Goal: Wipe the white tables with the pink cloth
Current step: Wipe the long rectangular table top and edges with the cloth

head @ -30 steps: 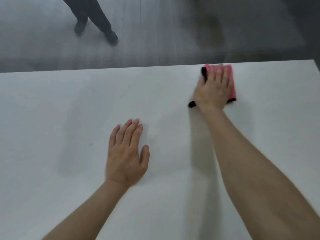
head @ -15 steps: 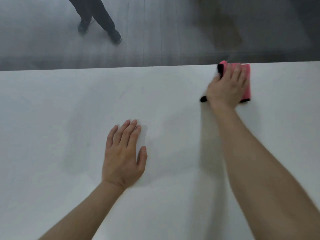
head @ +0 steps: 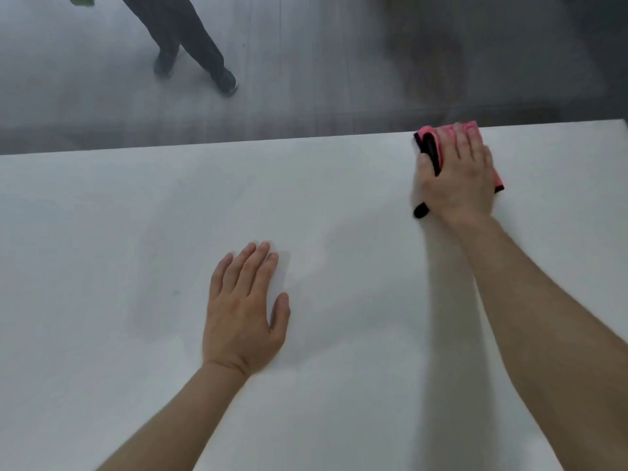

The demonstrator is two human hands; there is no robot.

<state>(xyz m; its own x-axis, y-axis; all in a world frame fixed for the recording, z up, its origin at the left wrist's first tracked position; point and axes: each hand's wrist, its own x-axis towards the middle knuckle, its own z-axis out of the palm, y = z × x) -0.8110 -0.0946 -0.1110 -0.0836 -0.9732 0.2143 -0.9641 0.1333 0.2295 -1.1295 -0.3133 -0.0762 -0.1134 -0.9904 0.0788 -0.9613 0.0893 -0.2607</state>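
The white table fills the lower part of the head view. A folded pink cloth with black edging lies at the table's far edge on the right. My right hand presses flat on top of it with straight fingers, hiding most of the cloth. My left hand rests flat on the table near the middle, fingers straight and together, holding nothing.
Beyond the table's far edge lies a grey floor. A person's legs in dark trousers and shoes stand there at the upper left. The table's far right corner is near the cloth.
My right hand has slid the pink cloth to the right along the far edge. My left hand has stayed flat in place.
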